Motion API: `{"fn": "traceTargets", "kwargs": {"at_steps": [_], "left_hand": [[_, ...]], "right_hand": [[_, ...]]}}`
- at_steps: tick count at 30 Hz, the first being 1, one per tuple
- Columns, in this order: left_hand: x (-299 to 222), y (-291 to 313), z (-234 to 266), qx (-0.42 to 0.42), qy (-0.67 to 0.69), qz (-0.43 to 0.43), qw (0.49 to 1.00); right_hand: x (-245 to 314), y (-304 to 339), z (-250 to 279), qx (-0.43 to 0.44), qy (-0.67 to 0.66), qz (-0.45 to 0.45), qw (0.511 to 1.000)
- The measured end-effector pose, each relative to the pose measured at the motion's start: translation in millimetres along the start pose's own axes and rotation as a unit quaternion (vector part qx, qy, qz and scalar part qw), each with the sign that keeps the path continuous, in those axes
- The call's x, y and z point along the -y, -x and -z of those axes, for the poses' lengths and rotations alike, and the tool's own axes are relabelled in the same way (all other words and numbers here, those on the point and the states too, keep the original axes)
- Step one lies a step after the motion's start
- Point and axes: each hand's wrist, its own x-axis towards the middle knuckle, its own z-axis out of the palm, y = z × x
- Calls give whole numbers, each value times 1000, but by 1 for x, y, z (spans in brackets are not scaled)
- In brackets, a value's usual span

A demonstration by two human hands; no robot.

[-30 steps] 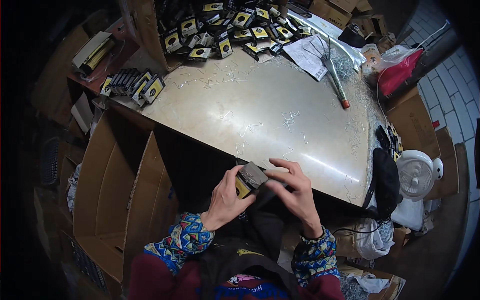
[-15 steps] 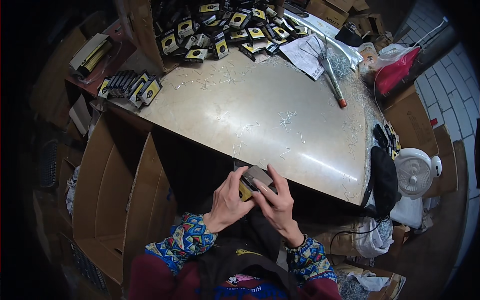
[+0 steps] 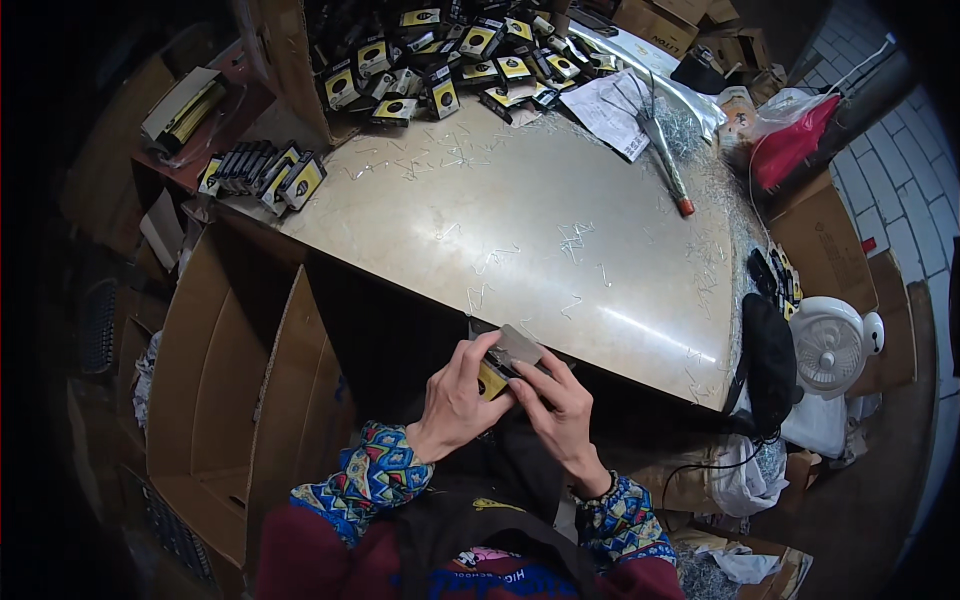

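Both hands hold one small black-and-yellow box [image 3: 500,365] with a grey flap, just below the near edge of the metal table [image 3: 520,230]. My left hand [image 3: 460,395] grips its left side with the thumb along the top. My right hand [image 3: 555,405] clasps the right side, fingers over the flap. A heap of similar black-and-yellow boxes [image 3: 450,55] lies at the far end of the table. A short row of them [image 3: 262,172] stands at the table's left corner.
An open cardboard carton [image 3: 215,390] stands on the floor to my left. A paper sheet [image 3: 612,110] and a red-tipped tool [image 3: 668,165] lie at the far right of the table. A white fan [image 3: 832,345], a black bag [image 3: 768,355] and more cartons crowd the right side.
My right hand has drawn in from the box's right end and now lies closer over it. The box sits slightly lower and nearer my body; the left hand keeps its grip.
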Motion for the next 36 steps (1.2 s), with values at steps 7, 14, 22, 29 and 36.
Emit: {"fn": "traceTargets", "kwargs": {"at_steps": [7, 14, 22, 29, 36], "left_hand": [[-1, 0, 2, 68, 16, 44, 997], [-8, 0, 4, 84, 129, 164, 974], [6, 4, -2, 137, 162, 269, 940], [0, 0, 3, 126, 108, 215, 962], [-5, 1, 3, 82, -44, 127, 988]], "right_hand": [[-2, 2, -8, -52, -250, -238, 937], [1, -4, -4, 2, -383, -307, 871], [12, -8, -3, 40, -342, -261, 902], [4, 2, -14, -39, -274, -261, 925], [7, 2, -14, 14, -302, -270, 914]]}}
